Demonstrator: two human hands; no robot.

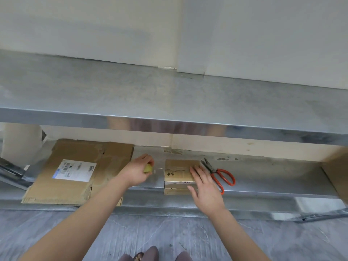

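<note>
A small cardboard box (178, 171) stands on the lower metal shelf (263, 178). My right hand (204, 187) lies on the box's right side with straight fingers pressing its top. To the left, my left hand (137, 171) grips a yellow-green roll of clear tape (148, 168). A clear strip of tape runs from the roll across the shelf to the box's top. The roll is mostly hidden by my fingers.
Red-handled scissors (220, 175) lie just right of the box. A flattened cardboard sheet (75, 172) with a white shipping label lies at the left of the shelf. An upper metal shelf (169, 97) overhangs. Another cardboard piece (337, 172) leans at the far right.
</note>
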